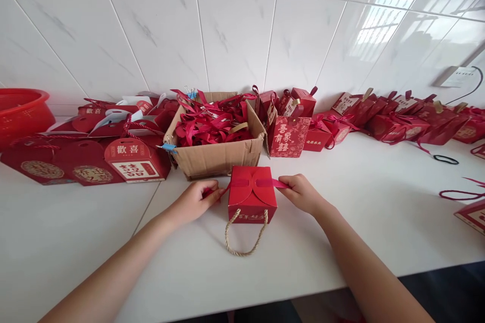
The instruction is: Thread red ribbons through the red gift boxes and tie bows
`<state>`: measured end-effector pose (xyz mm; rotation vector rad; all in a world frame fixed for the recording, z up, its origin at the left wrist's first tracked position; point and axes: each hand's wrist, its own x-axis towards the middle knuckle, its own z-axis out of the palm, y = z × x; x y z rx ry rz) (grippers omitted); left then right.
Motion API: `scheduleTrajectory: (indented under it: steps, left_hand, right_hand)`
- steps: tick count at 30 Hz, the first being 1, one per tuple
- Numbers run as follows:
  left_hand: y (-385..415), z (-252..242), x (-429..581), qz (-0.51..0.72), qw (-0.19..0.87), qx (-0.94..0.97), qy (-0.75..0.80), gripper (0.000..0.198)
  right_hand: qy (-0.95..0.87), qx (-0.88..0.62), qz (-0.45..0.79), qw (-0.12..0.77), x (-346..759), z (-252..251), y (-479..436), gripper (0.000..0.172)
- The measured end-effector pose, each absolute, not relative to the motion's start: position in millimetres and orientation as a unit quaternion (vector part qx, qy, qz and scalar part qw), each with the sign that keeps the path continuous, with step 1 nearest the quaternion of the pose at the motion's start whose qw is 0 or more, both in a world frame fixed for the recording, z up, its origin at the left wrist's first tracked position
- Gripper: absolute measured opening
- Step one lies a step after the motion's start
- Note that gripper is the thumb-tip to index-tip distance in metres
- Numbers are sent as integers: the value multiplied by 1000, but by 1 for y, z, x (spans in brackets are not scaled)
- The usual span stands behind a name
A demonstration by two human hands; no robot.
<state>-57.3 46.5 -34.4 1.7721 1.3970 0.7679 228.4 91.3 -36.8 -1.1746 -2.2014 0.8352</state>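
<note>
A red gift box (252,214) stands upright on the white table, its curved top flaps folded shut. From its front a gold rope handle (244,254) hangs down onto the tabletop. A pink-red ribbon (280,183) runs across the top of the box and out at both sides. On the left side, my left hand (202,197) pinches one end of the ribbon, with part of it bunched in the fingers. Opposite, my right hand (301,193) grips the other end, close to the box's right edge.
Behind the box sits a cardboard carton (215,159) heaped with red ribbons. Red gift boxes (136,161) line the left, near a red plastic basin (25,113). More decorated boxes (290,136) stand along the tiled wall to the right. A black loop (446,160) lies at the right.
</note>
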Motion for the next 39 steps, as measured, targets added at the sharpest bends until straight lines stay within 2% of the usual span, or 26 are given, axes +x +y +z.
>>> scheduleTrajectory:
  steps: [5,8,11,15,19,21,28,34,39]
  left_hand:
    - [42,-31,-61,301,356,685,561,42]
    - [34,-19,-69,296,371,649,595,42]
    - [26,-4,-80,345,460,568,589,41]
    - [20,14,-92,477,599,422,485,31]
    - [17,31,-97,534,630,348,444,9]
    - [16,39,-98,535,639,347,430,8]
    - [14,62,-90,599,622,351,363,12]
    - [13,81,-72,678,586,289,335,26]
    - [18,93,-57,681,605,280,301,41]
  right_hand:
    - [-792,-431,357,245,233,-34,92,37]
    - [-757,-432,439,218,247,-27,91,41]
    - [-698,-405,551,213,268,-22,92,43]
    - [-638,-339,645,248,295,-23,93,44]
    - [-621,-325,662,265,313,-23,94,47]
    - [-604,-314,671,294,318,-20,95,47]
    - [-433,-277,711,480,308,6,93,34]
    - [-391,-212,702,557,290,36,91,29]
    - [-391,-183,685,588,277,61,90,29]
